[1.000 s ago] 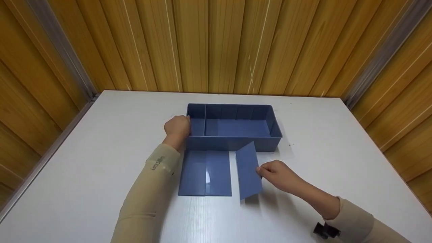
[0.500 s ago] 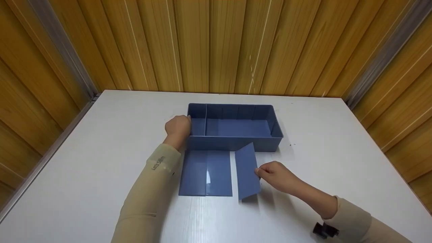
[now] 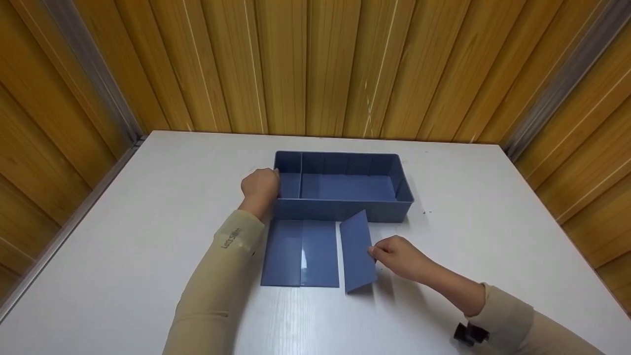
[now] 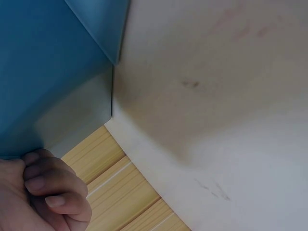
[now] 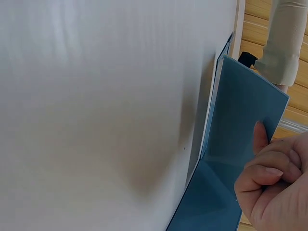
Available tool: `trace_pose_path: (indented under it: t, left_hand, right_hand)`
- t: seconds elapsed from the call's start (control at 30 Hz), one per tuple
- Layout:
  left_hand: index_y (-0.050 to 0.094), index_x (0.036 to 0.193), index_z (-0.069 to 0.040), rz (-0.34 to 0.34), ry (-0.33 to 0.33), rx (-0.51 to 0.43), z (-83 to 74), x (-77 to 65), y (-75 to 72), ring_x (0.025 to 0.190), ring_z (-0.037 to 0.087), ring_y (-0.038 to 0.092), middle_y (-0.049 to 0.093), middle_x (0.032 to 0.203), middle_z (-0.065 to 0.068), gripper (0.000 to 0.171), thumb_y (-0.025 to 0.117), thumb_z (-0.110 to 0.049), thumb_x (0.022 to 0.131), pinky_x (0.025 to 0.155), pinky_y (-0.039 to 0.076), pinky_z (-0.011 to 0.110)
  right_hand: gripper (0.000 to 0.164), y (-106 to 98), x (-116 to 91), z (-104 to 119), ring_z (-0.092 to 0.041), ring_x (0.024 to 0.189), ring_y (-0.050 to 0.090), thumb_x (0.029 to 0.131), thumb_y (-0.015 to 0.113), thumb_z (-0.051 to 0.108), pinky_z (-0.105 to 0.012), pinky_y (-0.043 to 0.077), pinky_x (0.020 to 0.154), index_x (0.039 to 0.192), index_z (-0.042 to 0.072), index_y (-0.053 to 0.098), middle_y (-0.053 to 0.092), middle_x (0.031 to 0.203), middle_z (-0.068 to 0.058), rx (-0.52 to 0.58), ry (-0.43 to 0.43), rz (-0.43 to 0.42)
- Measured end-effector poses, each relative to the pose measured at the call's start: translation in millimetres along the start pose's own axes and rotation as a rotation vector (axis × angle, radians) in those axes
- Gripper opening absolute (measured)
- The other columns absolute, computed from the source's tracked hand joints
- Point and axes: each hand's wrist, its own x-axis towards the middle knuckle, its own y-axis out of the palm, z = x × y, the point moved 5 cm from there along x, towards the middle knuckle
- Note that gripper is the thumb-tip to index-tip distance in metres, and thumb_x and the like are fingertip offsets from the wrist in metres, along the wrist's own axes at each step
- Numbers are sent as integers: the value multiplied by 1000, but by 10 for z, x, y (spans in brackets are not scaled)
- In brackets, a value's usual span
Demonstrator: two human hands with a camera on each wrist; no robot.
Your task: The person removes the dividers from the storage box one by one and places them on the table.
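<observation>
A blue rectangular storage box (image 3: 340, 210) sits on the table, with one divider (image 3: 300, 175) standing upright near its left end. My left hand (image 3: 260, 186) grips the box's left wall; in the left wrist view its curled fingers (image 4: 57, 180) are at the rim. Between thumb and fingers, my right hand (image 3: 400, 257) pinches the right edge of a thin blue panel (image 3: 357, 251). That panel is tilted, its left edge low by the table, in front of the box. In the right wrist view the thumb or a finger lies against the panel (image 5: 240, 110).
Two flat blue panels (image 3: 282, 252) lie side by side on the white table (image 3: 148, 236), just in front of the box. Wood-patterned walls (image 3: 325, 69) stand behind and at both sides. A black wrist camera (image 3: 471, 334) hangs by the right sleeve.
My right hand and the tilted panel have shifted slightly left, closer to the flat panels. The left hand and the box stay where they were.
</observation>
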Motion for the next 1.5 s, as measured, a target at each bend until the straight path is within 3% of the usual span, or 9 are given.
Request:
trace_pose_path:
  t: [0.33, 0.53, 0.67, 0.9, 1.13, 1.33, 1.5]
  left_hand:
    - [74, 100, 1, -8, 3, 0, -1, -6, -10, 94, 33, 77, 78, 102, 19, 54, 35, -33, 112, 79, 62, 48]
    - [75, 98, 1, 20, -4, 9, -9, 1, -10, 92, 32, 77, 78, 100, 18, 57, 33, -35, 112, 78, 62, 47]
    - [75, 100, 1, 30, 1, 10, -23, 6, 3, 94, 32, 77, 78, 102, 18, 57, 32, -35, 112, 78, 62, 47]
    - [75, 100, 1, 17, -5, -10, 10, 12, 28, 95, 32, 77, 78, 103, 18, 55, 34, -34, 112, 79, 62, 48]
    - [74, 100, 1, -22, 14, -24, 18, 1, 26, 94, 33, 77, 78, 102, 18, 51, 37, -31, 112, 79, 62, 49]
    - [75, 101, 1, -12, 10, -25, 9, -18, 23, 95, 33, 76, 78, 104, 19, 51, 37, -32, 112, 79, 62, 49]
    - [75, 100, 1, -11, 9, 5, -14, -44, 0, 90, 31, 77, 79, 98, 18, 53, 37, -33, 112, 76, 62, 46]
  right_hand:
    - [37, 9, 58, -49, -7, 57, 28, 102, 55, 12, -21, 24, 54, 72, -9, 63, 31, 59, 9, -13, -8, -11]
    - [43, 24, 77, -84, -7, 57, 30, 100, 56, 11, -21, 25, 55, 58, 3, 49, 34, 57, 9, -59, 16, -36]
    - [44, 50, 75, -138, -8, 55, 34, 100, 56, 12, -21, 27, 54, 57, 7, 50, 39, 56, 8, -108, 52, -53]
    - [46, 119, 97, -226, -10, 57, 34, 103, 52, 14, -23, 29, 56, 59, 17, 40, 35, 57, 7, -181, 58, -14]
    - [43, 154, 92, -264, -12, 61, 38, 104, 53, 15, -27, 32, 61, 62, 16, 43, 38, 62, 5, -210, 92, 18]
    - [44, 178, 98, -322, -12, 61, 37, 104, 54, 16, -27, 31, 61, 61, 16, 43, 37, 60, 5, -221, 126, 30]
    - [41, 191, 96, -349, -11, 61, 39, 104, 54, 16, -27, 33, 60, 64, 7, 58, 44, 61, 5, -214, 104, 44]
